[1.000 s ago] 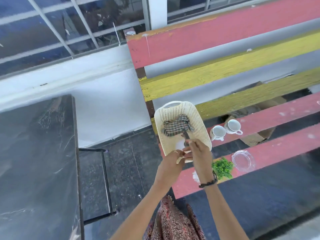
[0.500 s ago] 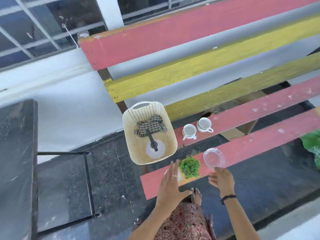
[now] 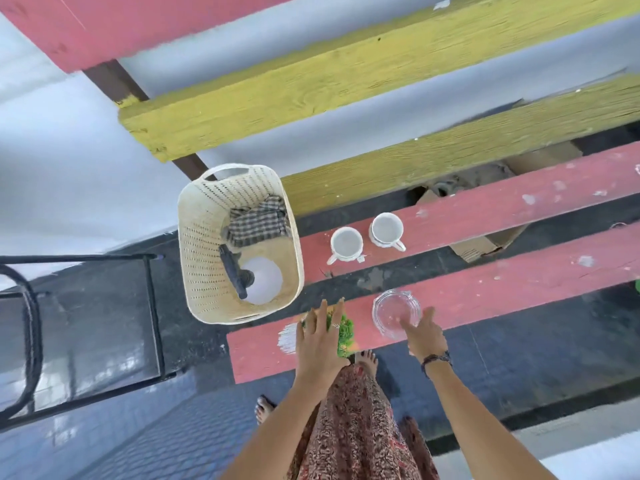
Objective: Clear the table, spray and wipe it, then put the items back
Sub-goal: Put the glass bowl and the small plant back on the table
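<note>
On the near red plank of the slatted table lie a small green plant and a clear glass dish. My left hand lies flat over the plant with straight fingers. My right hand reaches to the dish, its fingertips at the near rim. Two white cups stand on the red plank behind. A cream basket at the table's left end holds a white spray bottle with a black nozzle and a checked cloth.
Yellow planks and another red plank form the far part of the table, with wide gaps between them. A cardboard box lies under the planks. A black metal frame stands to the left. My feet and patterned skirt are below.
My hands left the spray bottle in the basket and moved down to the near plank. The left one now covers the plant, the right one reaches the glass dish. The view has come closer.
</note>
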A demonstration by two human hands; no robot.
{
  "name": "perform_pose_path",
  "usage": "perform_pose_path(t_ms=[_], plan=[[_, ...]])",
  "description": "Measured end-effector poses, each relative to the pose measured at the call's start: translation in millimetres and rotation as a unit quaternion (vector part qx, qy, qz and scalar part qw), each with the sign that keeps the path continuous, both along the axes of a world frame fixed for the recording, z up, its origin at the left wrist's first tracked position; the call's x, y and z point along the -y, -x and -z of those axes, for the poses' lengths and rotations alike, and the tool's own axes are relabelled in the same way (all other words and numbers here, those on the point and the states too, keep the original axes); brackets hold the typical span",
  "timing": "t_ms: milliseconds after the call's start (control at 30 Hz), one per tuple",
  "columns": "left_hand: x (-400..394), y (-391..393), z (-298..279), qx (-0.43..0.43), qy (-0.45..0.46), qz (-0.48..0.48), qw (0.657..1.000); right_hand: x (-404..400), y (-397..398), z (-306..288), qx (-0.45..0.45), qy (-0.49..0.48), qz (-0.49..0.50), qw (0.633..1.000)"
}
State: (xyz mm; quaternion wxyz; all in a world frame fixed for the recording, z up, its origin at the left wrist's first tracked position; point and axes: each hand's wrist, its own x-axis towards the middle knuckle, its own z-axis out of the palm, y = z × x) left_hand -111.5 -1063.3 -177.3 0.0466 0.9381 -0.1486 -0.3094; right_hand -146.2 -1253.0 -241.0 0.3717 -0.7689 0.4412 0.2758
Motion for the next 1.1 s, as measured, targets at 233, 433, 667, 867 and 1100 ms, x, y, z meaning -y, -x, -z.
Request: perform_pose_path(t_ms=[233,433,667,867,1100], plan=[[-1,-13,11,0.033,-0.029,0.023,0.999,-4,5,10,0.007,0.03,-0.003,1.0],[-15,-26,9,0.004,-0.001,-0.005,1.0,-3,-3,-5,0.013,0.022,-0.003,1.0],[-55,-5,-35,-0.005,0.064,-0.071,0.995,-36,20,-54,0.035,0.042,0.002,0.999],[-128,27,-108,0.001,0.087,-0.118,0.989,-109,43,-136,0.102,0.022,-0.046,0.993],[-258,50,-206,0.096,0.089,-0.175,0.976,-253,47,-228,0.191,-0.052,-0.054,0.979]])
